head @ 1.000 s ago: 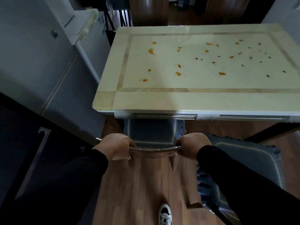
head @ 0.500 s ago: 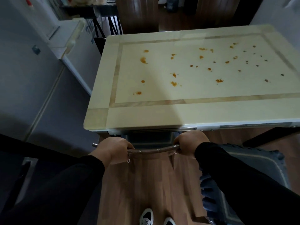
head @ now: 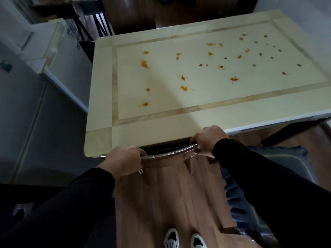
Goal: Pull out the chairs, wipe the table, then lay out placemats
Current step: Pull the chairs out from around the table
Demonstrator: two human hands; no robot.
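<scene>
Gripping the curved metal top rail (head: 170,153) of a chair with both hands, I stand at the near left corner of the table (head: 100,111). My left hand (head: 123,159) is curled around the left part of the rail and my right hand (head: 208,140) is curled around its right end, so the two hands are apart with a bare piece of shiny rail between them. The rail lies just beside the near edge of the table, and the rest of this chair is hidden under the tabletop and my arms. The table is cream coloured with a darker beige band that frames the middle field. Many orange stains (head: 145,64) are spread over the left and centre of the field, and smaller dark specks (head: 283,73) are toward the right. Near my right arm is a second chair with a blue-grey cushion (head: 279,161) with a frilled border; it stands out from the table, beside its near edge. Left of the table there is a white cabinet (head: 59,51) close to the table's left edge, with only a narrow gap of floor. Behind the rail, the wooden floor (head: 161,194) is open down to my two shoes (head: 184,238).
</scene>
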